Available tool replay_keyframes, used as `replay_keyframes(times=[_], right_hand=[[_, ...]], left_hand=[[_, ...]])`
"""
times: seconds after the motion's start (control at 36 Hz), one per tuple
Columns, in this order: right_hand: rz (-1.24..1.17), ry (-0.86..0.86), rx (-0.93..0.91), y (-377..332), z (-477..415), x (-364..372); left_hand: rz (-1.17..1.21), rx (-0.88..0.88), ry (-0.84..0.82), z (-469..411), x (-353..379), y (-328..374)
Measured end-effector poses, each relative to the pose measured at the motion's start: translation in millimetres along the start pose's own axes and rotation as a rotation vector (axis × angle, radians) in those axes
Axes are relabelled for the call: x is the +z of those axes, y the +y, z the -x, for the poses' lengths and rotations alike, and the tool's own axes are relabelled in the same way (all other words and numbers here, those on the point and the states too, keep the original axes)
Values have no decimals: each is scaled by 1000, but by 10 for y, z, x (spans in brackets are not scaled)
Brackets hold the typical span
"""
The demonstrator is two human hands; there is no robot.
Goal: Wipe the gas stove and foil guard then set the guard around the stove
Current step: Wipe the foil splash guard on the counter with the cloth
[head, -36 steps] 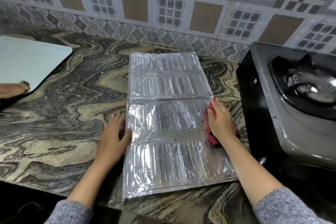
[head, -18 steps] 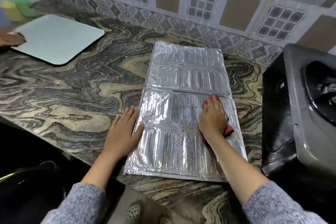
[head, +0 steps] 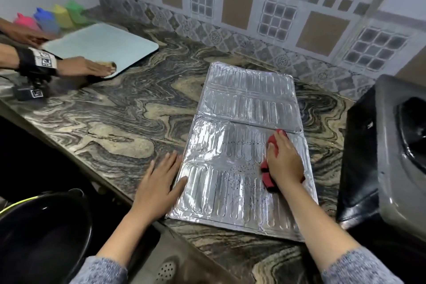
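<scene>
Midway through wiping: foil guard (head: pixel 244 145) flat on the counter (head: pixel 115 127), just left of the gas stove (head: pixel 391 157). Right hand (head: pixel 284 161) pressed over a red cloth (head: pixel 267 176) on the guard's near half, dark specks beside it. Left hand (head: pixel 159 182) spread flat, holding nothing, bracing the guard's left edge. Likely left: remaining specks, standing the guard around the stove.

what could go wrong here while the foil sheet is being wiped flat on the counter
The thin silver foil guard could crease or tear under the right hand pressing the red cloth. Only the left hand pins its edge, so it may slide toward the black and grey gas stove. Its near corner overhangs the marbled counter edge and could bend.
</scene>
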State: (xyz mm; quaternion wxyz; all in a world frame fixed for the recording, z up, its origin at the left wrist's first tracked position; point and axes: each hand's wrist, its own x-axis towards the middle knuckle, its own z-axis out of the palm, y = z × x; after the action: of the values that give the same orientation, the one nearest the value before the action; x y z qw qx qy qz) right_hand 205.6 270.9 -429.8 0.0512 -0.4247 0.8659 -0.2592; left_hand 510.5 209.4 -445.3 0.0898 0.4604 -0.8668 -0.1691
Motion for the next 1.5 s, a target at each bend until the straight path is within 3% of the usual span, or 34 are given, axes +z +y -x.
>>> replay_keyframes(times=[0.19, 0.44, 0.53, 0.61, 0.81, 0.92, 1.08, 1.28, 1.39, 1.5], right_hand=[[-3, 95, 157, -416, 21, 304], [-11, -26, 20, -1194, 1, 717], [-12, -99, -104, -1392, -9, 825], [-7, -175, -341, -1498, -12, 882], [13, -413, -780, -1253, -114, 684], [22, -451, -849, -1020, -125, 495], [11, -385, -621, -498, -120, 225], [79, -132, -16, 132, 137, -139], [114, 11, 245, 60, 534, -111], [118, 63, 295, -307, 818, 89]], left_hand=[[-49, -19, 8, -8, 13, 40], [2, -38, 20, -10, 5, 66], [0, -40, 29, -11, 9, 70], [-12, -44, 27, -7, 11, 69], [-76, -48, 23, -10, 10, 99], [-76, -63, 9, -14, 21, 108], [-69, -68, 11, -7, 22, 123], [-72, -76, 9, 0, 17, 144], [-62, -70, -2, 9, 9, 148], [-53, -61, -14, 8, 1, 155]])
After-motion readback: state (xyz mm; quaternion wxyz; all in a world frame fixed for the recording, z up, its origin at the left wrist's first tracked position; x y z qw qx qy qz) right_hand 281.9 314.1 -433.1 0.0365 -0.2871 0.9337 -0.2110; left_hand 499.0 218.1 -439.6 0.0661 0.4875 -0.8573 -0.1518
